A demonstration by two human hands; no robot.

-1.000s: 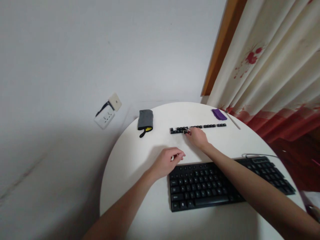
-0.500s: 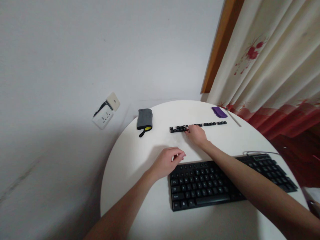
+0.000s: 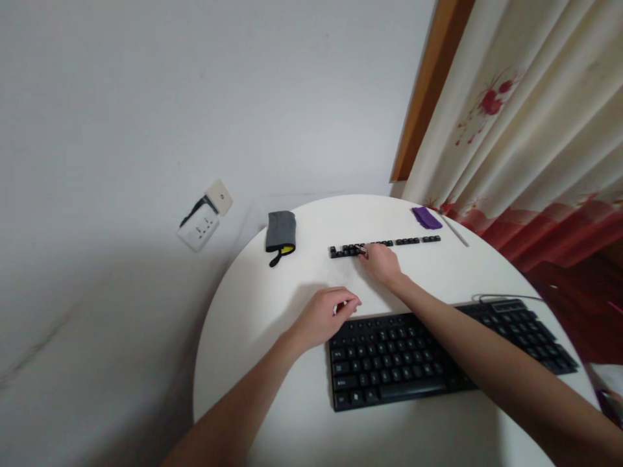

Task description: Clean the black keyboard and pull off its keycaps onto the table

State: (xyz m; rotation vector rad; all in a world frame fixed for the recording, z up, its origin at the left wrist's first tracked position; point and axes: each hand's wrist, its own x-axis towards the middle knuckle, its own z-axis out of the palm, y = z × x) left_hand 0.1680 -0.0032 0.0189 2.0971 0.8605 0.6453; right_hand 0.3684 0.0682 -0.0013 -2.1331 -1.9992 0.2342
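My right hand (image 3: 382,263) pinches a small black keycap at the right end of a short lower line of loose keycaps (image 3: 344,251). The fingers partly cover the keycap. A longer line of keycaps (image 3: 407,241) runs to the right behind that hand. My left hand (image 3: 322,314) rests beside the upper left corner of a black keyboard (image 3: 389,360), its fingers curled in towards the thumb, and nothing shows in them. Along its top, the keyboard lacks caps on the row nearest my left hand. My right forearm crosses above the keyboard and hides part of it.
A grey cloth pouch (image 3: 281,232) with a black loop and yellow inside lies at the back left of the round white table (image 3: 233,363). A folded purple cloth (image 3: 427,218) and a thin pale stick (image 3: 455,230) lie at the back right. The keyboard's cable (image 3: 511,296) trails right.
The view has shifted very slightly. Both hands stay in nearly the same place, with the right one still at the end of the short keycap line.
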